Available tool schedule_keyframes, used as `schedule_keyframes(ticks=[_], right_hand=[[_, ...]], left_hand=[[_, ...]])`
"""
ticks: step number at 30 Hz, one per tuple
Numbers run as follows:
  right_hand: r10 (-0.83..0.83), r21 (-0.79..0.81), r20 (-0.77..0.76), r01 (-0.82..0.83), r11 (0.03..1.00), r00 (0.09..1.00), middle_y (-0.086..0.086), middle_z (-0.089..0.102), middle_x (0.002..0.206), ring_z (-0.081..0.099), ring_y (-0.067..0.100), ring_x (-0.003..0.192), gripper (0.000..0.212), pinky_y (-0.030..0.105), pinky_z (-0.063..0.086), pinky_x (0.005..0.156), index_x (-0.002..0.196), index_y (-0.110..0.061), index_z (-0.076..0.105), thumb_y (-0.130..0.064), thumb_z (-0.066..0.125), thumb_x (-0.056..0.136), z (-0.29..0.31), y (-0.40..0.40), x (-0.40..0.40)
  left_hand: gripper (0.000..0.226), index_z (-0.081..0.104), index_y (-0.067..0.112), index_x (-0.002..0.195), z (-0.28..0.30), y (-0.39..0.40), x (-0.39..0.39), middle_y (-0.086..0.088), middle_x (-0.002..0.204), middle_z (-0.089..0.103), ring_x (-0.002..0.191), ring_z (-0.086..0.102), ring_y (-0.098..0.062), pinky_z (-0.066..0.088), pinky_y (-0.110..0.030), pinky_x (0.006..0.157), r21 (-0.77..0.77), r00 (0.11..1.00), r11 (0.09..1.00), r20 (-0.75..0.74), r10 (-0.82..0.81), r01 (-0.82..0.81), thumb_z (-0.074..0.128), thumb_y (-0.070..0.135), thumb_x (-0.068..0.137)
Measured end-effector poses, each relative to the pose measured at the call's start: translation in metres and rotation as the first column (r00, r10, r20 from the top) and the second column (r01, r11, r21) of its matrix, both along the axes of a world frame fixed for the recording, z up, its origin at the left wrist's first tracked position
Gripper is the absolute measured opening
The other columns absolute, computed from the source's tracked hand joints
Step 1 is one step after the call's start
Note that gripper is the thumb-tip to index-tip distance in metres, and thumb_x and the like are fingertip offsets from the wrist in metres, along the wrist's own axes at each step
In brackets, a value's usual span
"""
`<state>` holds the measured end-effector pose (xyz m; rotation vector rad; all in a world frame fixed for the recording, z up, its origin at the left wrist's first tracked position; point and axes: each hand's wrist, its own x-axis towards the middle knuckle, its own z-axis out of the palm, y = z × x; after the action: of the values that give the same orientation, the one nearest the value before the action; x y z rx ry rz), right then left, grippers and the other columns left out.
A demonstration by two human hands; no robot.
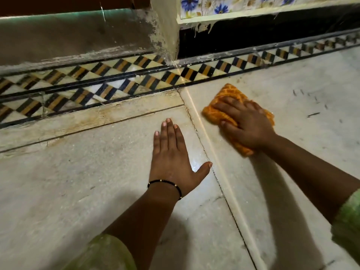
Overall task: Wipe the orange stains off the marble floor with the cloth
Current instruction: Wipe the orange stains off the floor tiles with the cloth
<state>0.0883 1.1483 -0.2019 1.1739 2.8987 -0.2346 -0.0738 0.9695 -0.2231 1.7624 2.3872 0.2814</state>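
An orange patterned cloth [229, 95] lies bunched on the pale marble floor [97, 182], right of a slab joint. My right hand [247, 123] lies on top of the cloth, fingers curled over it and pressing it down. My left hand [171, 154] rests flat on the floor left of the joint, fingers straight and together, thumb spread out. It wears a thin black beaded bracelet at the wrist. Faint orange-brown staining [109, 114] streaks the narrow marble strip ahead of the left hand.
A black, orange and cream checkered inlay border [124, 82] runs across the floor beyond the hands. Behind it stand a worn wall base [78, 41], a corner post [165, 32] and a dark recess [253, 32] under a flower-tiled ledge [224, 6]. Small dark marks [313, 114] dot the floor at right.
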Motion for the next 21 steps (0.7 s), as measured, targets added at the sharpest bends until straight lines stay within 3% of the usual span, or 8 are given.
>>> schedule_keyframes(ticks=[5, 8, 10, 12, 14, 17, 19, 21], right_hand=[[-0.336, -0.050, -0.027, 0.334, 0.941, 0.942, -0.002, 0.012, 0.159, 0.008, 0.038, 0.143, 0.060, 0.061, 0.006, 0.113, 0.147, -0.042, 0.014, -0.061, 0.024, 0.092, 0.002, 0.056, -0.051], [-0.164, -0.019, -0.035, 0.164, 0.986, 0.986, -0.004, 0.012, 0.159, 0.005, 0.035, 0.144, 0.055, 0.057, 0.005, 0.113, 0.146, -0.044, 0.014, -0.059, 0.027, 0.094, 0.000, 0.024, -0.067], [0.037, 0.012, -0.025, -0.037, 0.999, 0.999, -0.004, 0.018, 0.158, 0.013, 0.034, 0.143, 0.055, 0.057, 0.010, 0.112, 0.145, -0.045, 0.017, -0.058, 0.027, 0.092, 0.000, -0.004, -0.035], [0.101, 0.010, -0.001, -0.101, 0.995, 0.995, -0.002, 0.024, 0.156, 0.023, 0.034, 0.139, 0.058, 0.059, 0.016, 0.111, 0.144, -0.046, 0.020, -0.062, 0.024, 0.088, 0.003, -0.011, 0.010], [-0.063, 0.014, 0.005, 0.063, 0.998, 0.998, -0.002, 0.024, 0.155, 0.024, 0.037, 0.138, 0.060, 0.062, 0.018, 0.109, 0.143, -0.047, 0.020, -0.066, 0.024, 0.086, 0.003, 0.007, 0.032], [-0.390, -0.003, -0.009, 0.390, 0.921, 0.921, -0.003, 0.016, 0.158, 0.011, 0.040, 0.141, 0.060, 0.067, 0.009, 0.108, 0.146, -0.044, 0.014, -0.064, 0.023, 0.090, -0.001, 0.032, 0.004], [-0.414, -0.023, -0.010, 0.414, 0.910, 0.910, -0.002, 0.010, 0.160, 0.003, 0.041, 0.143, 0.060, 0.067, 0.001, 0.110, 0.149, -0.040, 0.009, -0.061, 0.018, 0.093, -0.001, 0.023, -0.029], [-0.273, -0.027, -0.006, 0.273, 0.962, 0.962, -0.003, 0.007, 0.160, -0.001, 0.038, 0.144, 0.061, 0.064, -0.002, 0.111, 0.149, -0.041, 0.006, -0.062, 0.011, 0.092, 0.001, -0.006, -0.041]], left_hand=[[0.113, -0.004, -0.004, 0.146, -0.001, 0.000, 0.001, -0.024, 0.155, -0.011, 0.144, -0.013, -0.032, -0.002, -0.048, 0.118, 0.014, 1.000, 1.000, -0.012, -0.007, 0.007, 0.019, 0.081, 0.076], [0.113, -0.005, -0.004, 0.146, 0.001, 0.000, 0.000, -0.023, 0.154, -0.012, 0.144, -0.013, -0.031, -0.003, -0.047, 0.118, 0.011, 1.000, 1.000, -0.014, 0.004, -0.004, 0.019, 0.082, 0.076], [0.114, -0.006, -0.004, 0.146, 0.001, -0.001, 0.000, -0.023, 0.154, -0.013, 0.144, -0.014, -0.031, -0.003, -0.047, 0.118, 0.004, 1.000, 1.000, -0.009, 0.002, -0.002, 0.019, 0.082, 0.075], [0.114, -0.002, -0.004, 0.146, 0.001, 0.000, 0.000, -0.024, 0.155, -0.010, 0.144, -0.012, -0.032, -0.002, -0.048, 0.118, 0.011, 1.000, 1.000, 0.001, -0.004, 0.004, 0.021, 0.082, 0.075], [0.114, -0.002, -0.005, 0.146, -0.001, 0.000, 0.000, -0.024, 0.155, -0.009, 0.144, -0.012, -0.032, -0.002, -0.048, 0.118, 0.009, 1.000, 1.000, 0.002, -0.009, 0.009, 0.021, 0.082, 0.076], [0.114, -0.003, -0.005, 0.146, -0.002, 0.001, 0.001, -0.024, 0.155, -0.010, 0.144, -0.013, -0.032, -0.003, -0.048, 0.118, 0.003, 1.000, 1.000, -0.016, -0.013, 0.013, 0.019, 0.082, 0.076], [0.113, -0.004, -0.005, 0.146, -0.001, -0.001, 0.001, -0.024, 0.155, -0.010, 0.144, -0.014, -0.031, -0.004, -0.047, 0.117, 0.004, 1.000, 1.000, -0.020, -0.003, 0.003, 0.019, 0.081, 0.076], [0.113, -0.005, -0.004, 0.146, 0.000, -0.001, 0.001, -0.024, 0.155, -0.011, 0.144, -0.014, -0.031, -0.006, -0.046, 0.117, 0.000, 1.000, 1.000, -0.014, -0.002, 0.002, 0.019, 0.081, 0.076]])
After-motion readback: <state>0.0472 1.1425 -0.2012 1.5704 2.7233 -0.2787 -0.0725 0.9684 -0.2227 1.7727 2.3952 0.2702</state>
